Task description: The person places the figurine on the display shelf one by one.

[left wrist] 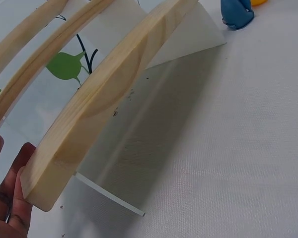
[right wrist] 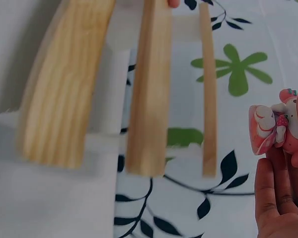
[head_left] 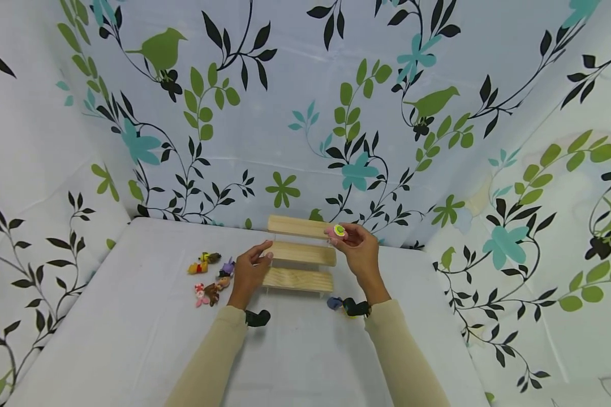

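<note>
A three-tier wooden display stand (head_left: 298,279) with pale boards and clear side supports is in the middle of the table. My left hand (head_left: 251,272) holds its left end, fingertips at the middle board (head_left: 305,254); in the left wrist view this hand (left wrist: 12,208) is at the board ends. My right hand (head_left: 362,255) pinches a small pink figurine (head_left: 331,232) with a green-and-yellow round base, raised by the right end of the top board (head_left: 296,226). In the right wrist view, the pink-and-white figurine (right wrist: 283,126) sits between thumb and fingers, apart from the boards.
Several small figurines lie left of the stand, among them an orange-and-yellow one (head_left: 197,268), a purple one (head_left: 228,267) and a pink-and-white one (head_left: 201,295). A blue figurine (head_left: 334,303) is beside my right wrist. A leaf-patterned cloth (head_left: 285,113) hangs behind the table.
</note>
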`<state>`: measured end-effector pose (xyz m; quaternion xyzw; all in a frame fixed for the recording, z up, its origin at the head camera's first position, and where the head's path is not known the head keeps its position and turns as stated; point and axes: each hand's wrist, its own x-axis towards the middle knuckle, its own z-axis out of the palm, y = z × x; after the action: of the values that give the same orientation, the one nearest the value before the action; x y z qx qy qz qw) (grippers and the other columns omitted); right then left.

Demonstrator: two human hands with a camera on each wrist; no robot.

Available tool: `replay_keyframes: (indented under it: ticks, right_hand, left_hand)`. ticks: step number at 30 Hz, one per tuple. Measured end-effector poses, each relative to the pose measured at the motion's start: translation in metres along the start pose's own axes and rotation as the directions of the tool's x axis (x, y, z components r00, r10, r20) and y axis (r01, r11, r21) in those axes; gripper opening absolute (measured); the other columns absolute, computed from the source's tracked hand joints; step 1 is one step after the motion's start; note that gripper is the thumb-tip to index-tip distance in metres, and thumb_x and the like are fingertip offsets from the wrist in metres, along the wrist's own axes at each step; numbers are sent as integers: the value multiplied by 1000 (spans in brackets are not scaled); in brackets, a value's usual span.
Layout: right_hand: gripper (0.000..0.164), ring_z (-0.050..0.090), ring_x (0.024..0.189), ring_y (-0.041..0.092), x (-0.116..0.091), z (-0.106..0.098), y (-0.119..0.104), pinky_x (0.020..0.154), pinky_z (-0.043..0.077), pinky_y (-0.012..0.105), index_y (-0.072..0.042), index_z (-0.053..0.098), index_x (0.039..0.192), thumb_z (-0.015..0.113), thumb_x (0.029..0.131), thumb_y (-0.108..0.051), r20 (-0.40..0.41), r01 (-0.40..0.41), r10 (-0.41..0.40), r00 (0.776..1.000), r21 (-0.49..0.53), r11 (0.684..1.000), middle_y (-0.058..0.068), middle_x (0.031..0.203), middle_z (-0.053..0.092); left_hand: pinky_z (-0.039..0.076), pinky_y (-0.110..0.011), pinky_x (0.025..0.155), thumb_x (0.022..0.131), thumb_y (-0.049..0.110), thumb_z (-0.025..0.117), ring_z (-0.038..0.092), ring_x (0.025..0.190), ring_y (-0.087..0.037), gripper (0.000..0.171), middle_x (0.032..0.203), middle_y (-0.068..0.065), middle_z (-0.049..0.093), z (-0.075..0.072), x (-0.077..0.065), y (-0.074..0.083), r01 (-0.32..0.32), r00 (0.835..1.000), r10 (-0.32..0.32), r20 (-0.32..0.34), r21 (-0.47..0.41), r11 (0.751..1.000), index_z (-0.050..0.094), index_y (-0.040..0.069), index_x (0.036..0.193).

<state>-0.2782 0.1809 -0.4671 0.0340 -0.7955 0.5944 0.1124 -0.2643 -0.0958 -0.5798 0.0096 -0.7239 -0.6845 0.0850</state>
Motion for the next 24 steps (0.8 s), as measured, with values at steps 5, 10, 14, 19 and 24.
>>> replay_keyframes:
  ticks: [5,10,14,19,24]
  right_hand:
    - [43,71,105,23,12,21,-15,86,58,17,-10,73,127,89,87,-11,43,59,-61,997,46,997,13,118,74]
    - [43,73,102,20,23,45,-24,86,59,19,-8,74,126,89,86,-9,72,83,-89,993,80,993,13,118,75]
    - [41,73,101,17,29,59,-29,87,60,20,-12,75,125,89,86,-10,88,76,-82,993,72,995,12,116,75]
    - [42,75,103,21,33,73,-32,89,60,22,-10,75,125,89,86,-9,96,86,-92,991,67,994,13,116,76]
    - [41,75,102,21,39,88,-31,90,60,25,-13,76,122,91,84,-10,89,94,-97,991,34,995,10,116,76]
  left_hand:
    - [52,-17,79,104,22,71,70,113,-30,36,155,1,62,1,0,2,-3,1000,3,-2,8,1000,71,20,140]
    - [51,-17,77,104,23,72,70,110,-30,37,155,-2,61,1,1,0,-10,1000,10,-5,1,1000,71,19,140]
    - [51,-19,72,103,23,73,70,104,-24,37,155,-2,61,2,1,-2,-7,1000,7,-10,-7,1000,71,20,140]
    - [52,-18,74,103,23,73,71,104,-20,36,154,2,62,3,-1,-2,11,1000,-11,-19,10,1000,72,21,139]
    - [53,-18,78,103,21,72,72,110,-26,35,152,2,64,3,-1,1,9,999,-8,-32,30,1000,72,21,139]
